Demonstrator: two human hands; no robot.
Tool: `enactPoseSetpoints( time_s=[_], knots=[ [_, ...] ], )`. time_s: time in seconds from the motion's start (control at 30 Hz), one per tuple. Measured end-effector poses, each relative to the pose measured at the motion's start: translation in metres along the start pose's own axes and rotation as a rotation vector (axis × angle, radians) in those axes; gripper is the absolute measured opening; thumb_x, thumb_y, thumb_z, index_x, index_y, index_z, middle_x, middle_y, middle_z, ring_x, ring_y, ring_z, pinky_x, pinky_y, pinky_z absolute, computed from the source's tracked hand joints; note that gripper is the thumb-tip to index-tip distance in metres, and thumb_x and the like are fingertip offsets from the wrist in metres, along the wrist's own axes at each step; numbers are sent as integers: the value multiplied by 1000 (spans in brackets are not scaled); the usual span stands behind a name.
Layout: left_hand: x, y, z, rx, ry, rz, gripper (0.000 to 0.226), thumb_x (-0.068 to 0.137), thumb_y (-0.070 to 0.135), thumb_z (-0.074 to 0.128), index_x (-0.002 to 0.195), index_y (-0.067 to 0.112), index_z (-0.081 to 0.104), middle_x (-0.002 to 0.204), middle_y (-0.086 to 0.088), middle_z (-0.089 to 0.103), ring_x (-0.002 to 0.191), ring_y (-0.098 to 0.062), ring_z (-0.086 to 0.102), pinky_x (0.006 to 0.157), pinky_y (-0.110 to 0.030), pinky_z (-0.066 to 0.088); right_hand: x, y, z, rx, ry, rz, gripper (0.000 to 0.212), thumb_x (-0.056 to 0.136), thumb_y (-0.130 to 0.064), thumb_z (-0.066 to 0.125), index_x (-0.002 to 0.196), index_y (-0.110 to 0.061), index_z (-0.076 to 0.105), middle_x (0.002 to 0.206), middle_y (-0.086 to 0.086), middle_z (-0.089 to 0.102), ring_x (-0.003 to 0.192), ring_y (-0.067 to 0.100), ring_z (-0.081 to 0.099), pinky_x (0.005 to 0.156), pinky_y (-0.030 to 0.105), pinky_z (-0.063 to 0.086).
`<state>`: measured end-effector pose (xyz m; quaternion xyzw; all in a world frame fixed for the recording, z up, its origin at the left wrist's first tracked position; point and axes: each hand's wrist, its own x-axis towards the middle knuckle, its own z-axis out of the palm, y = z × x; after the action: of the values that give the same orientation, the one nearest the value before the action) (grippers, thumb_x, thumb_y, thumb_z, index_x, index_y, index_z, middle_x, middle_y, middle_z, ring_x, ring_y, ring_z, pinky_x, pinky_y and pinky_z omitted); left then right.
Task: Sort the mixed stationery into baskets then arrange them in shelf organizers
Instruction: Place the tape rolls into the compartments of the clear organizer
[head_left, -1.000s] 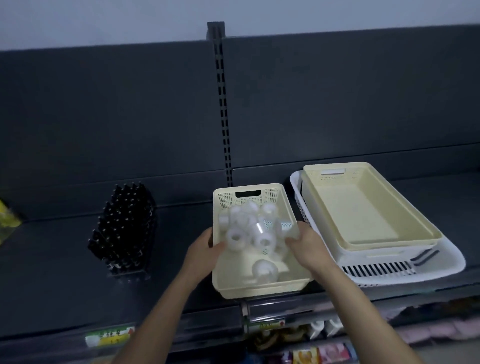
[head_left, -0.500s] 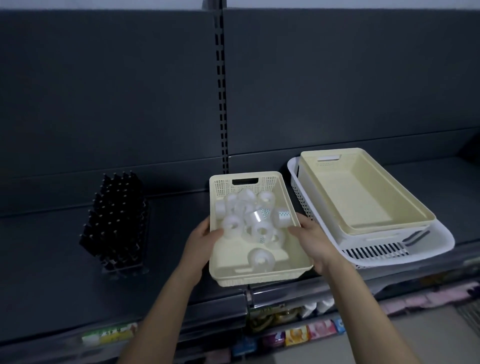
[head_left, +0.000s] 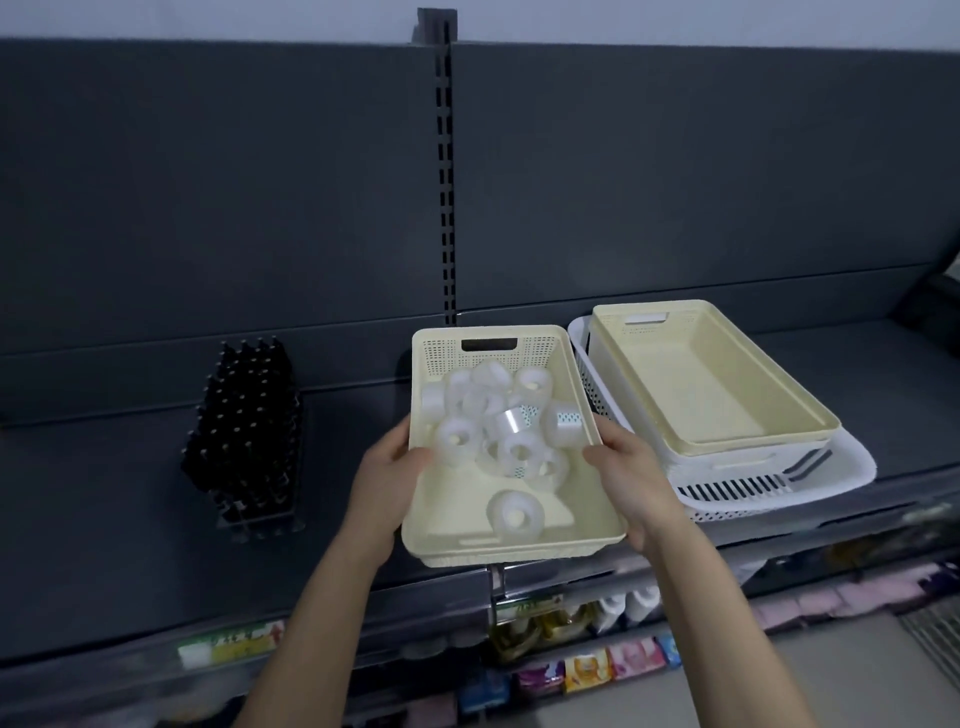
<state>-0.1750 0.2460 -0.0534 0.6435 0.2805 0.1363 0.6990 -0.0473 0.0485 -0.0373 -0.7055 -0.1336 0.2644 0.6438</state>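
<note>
Dark shelf (head_left: 130, 467), basket (head_left: 597, 535) between both hands' fingers (head_left: 402, 447)

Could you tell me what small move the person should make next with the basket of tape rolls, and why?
Probably slide the cream basket further back onto the shelf. Both hands, left hand and right hand, hold its sides, its near edge overhangs the shelf front, and bare shelf shows between the black rack and the stacked baskets.

Straight beyond my grip a slotted upright (head_left: 445, 208) runs up between the dark back panels (head_left: 208, 208). Under my grip, colourful packets (head_left: 587, 670) sit on a lower shelf, too blurred to read. Lower left of it, a green-yellow label (head_left: 228, 644) marks the shelf edge.
</note>
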Motion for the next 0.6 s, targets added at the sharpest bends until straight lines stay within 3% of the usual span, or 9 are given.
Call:
enactPoseSetpoints(
  time_s=[0.27, 0.43, 0.6],
  knots=[
    [-72, 10, 3, 4, 136, 46, 44, 81, 9, 55, 104, 43, 70, 99, 8, 74, 89, -19, 72, 78, -46, 59, -46, -12, -4, -6, -104, -54, 59, 85, 8, 34, 96, -35, 73, 90, -5, 74, 77, 16, 71, 56, 27, 54],
    [-132, 7, -1, -39, 241, 47, 45, 79, 12, 54, 102, 48, 70, 97, 12, 74, 82, -15, 73, 63, -37, 59, -82, -12, 2, -14, -198, -58, 59, 84, 7, 36, 97, -37, 72, 94, -5, 74, 82, 18, 71, 60, 30, 56],
    [-201, -9, -16, -6, 378, 39, 48, 82, 9, 53, 106, 48, 68, 100, 12, 73, 88, -18, 72, 72, -43, 60, -121, 1, 24, -67, -325, -61, 53, 84, 3, 40, 102, -36, 71, 94, -8, 74, 81, 14, 71, 56, 24, 54]
  ],
)
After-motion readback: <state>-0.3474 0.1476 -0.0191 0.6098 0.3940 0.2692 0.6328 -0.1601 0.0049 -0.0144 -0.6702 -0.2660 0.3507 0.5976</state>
